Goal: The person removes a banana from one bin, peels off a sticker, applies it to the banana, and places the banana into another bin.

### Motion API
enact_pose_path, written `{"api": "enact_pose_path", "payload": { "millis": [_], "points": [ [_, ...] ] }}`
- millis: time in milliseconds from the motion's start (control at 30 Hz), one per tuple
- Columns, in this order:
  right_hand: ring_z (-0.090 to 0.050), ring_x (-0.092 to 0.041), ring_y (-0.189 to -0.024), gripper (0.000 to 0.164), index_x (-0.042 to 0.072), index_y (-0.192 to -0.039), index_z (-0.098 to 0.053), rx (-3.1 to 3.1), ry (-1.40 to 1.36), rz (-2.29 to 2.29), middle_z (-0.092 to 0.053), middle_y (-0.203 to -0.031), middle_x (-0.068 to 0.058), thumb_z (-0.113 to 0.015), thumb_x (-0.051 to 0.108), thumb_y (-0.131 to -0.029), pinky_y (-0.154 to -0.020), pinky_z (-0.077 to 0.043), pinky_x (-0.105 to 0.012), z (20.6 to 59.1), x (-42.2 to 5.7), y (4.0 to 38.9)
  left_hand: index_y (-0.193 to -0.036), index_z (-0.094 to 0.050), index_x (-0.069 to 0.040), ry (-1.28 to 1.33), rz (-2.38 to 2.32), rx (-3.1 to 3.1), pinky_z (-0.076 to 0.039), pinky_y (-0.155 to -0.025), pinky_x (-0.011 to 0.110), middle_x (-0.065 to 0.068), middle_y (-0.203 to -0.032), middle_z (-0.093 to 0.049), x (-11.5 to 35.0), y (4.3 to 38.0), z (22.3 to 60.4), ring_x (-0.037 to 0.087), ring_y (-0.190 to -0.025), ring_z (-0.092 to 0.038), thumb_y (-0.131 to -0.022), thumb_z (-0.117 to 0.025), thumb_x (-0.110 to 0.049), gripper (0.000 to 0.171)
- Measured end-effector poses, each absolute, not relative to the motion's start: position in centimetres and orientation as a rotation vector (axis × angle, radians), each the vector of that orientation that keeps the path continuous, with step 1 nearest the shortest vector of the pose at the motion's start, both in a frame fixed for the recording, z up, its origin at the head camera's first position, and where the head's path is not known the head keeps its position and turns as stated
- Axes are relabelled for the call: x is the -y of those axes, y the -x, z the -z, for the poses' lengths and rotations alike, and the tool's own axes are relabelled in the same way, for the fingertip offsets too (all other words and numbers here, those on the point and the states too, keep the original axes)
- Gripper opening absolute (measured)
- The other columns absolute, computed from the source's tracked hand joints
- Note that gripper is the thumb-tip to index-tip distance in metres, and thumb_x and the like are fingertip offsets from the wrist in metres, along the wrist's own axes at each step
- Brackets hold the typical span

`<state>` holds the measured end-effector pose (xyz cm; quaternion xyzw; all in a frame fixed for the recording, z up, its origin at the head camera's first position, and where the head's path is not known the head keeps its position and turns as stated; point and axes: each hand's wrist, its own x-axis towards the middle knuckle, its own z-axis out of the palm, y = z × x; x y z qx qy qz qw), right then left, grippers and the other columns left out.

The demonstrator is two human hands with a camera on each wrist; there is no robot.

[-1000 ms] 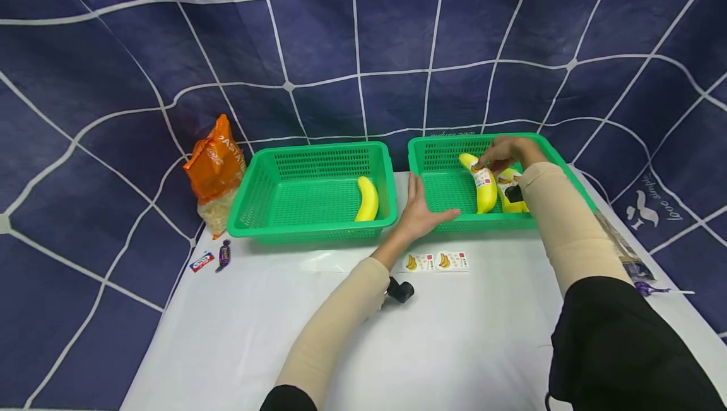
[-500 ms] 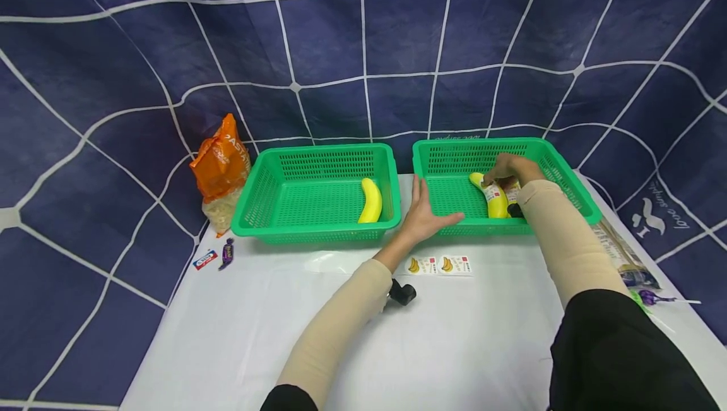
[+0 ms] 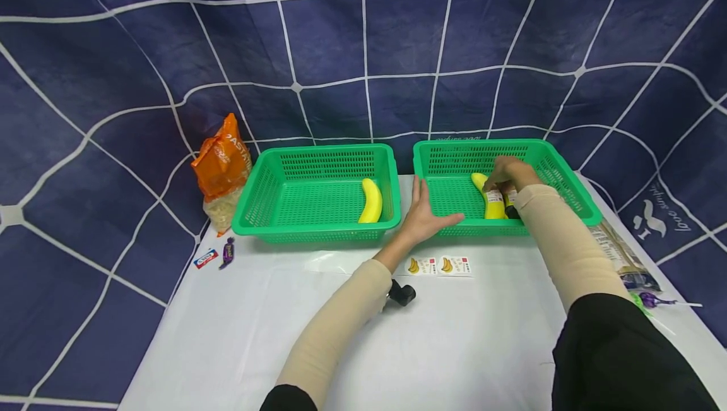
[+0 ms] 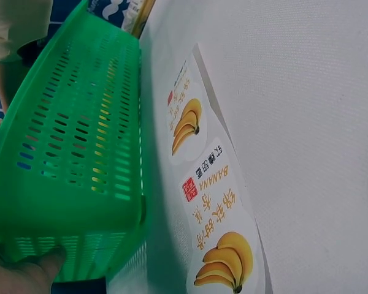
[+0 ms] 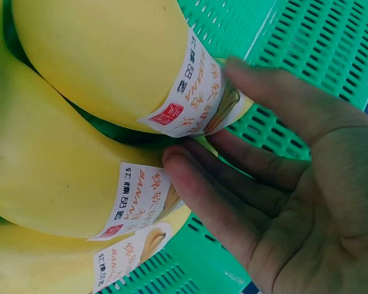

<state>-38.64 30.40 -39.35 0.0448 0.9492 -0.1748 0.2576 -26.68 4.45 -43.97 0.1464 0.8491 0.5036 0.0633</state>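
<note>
My right hand [image 3: 507, 174] is inside the right green basket [image 3: 454, 152], its fingers around a yellow banana [image 3: 495, 209] with a white label. In the right wrist view one fingertip touches the label of the uppermost banana [image 5: 104, 55]; another sits in the gap above the middle banana [image 5: 55, 165]. A third labelled banana [image 5: 43, 263] lies below them. My left hand [image 3: 421, 215], fingers spread and straight, rests against that basket's near left corner; its thumb [image 4: 52, 260] touches the basket wall. A strip of banana stickers [image 3: 437, 265] lies on the table in front.
Another green basket [image 3: 318, 153] stands on the left, holding one banana [image 3: 371, 201] with no visible label. An orange-topped pasta bag [image 3: 223, 168] and small wrapped sweets [image 3: 227, 253] are at the far left. A flat packet [image 3: 621, 253] and purple lollipop [image 3: 653, 299] lie at right.
My right hand has lowered the labelled banana into the right basket, beside the other labelled bananas. The left hand keeps its place at the corner. The head view has shifted slightly.
</note>
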Motion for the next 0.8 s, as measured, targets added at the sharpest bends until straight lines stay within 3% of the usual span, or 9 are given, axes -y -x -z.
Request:
{"api": "enact_pose_path", "payload": {
  "millis": [267,500,800],
  "points": [
    [-0.065,-0.019,-0.066,0.031,-0.004,-0.091,-0.055,-2.648,-0.105,0.381,-0.063,-0.079,-0.014,-0.078,0.012,-0.078,-0.060,-0.055,-0.027,39.1,-29.6,38.3,-0.157,0.002,-0.010,-0.440,-1.501,-2.578,-0.034,-0.115,0.053,-0.006,-0.164,0.020,-4.5,26.8,44.2,0.037,-0.148,-0.024,-0.078,-0.075,-0.054,0.120],
    [-0.068,-0.023,-0.072,0.036,-0.006,-0.098,-0.053,-2.649,-0.096,0.380,-0.064,-0.084,-0.019,-0.079,0.010,-0.078,-0.068,-0.059,-0.031,39.2,-29.0,38.6,-0.157,0.002,-0.011,-0.432,-1.489,-2.587,-0.034,-0.115,0.053,-0.006,-0.163,0.021,-4.3,26.9,44.3,0.037,-0.148,-0.024,-0.078,-0.075,-0.054,0.119],
    [-0.066,-0.024,-0.069,0.030,-0.006,-0.095,-0.056,-2.670,-0.112,0.350,-0.065,-0.081,-0.019,-0.077,0.006,-0.077,-0.060,-0.056,-0.029,38.9,-28.7,38.4,-0.157,0.004,-0.014,-0.413,-1.503,-2.571,-0.032,-0.116,0.053,-0.008,-0.163,0.022,-4.5,26.8,44.1,0.037,-0.148,-0.022,-0.077,-0.076,-0.055,0.121]
  ]
}}
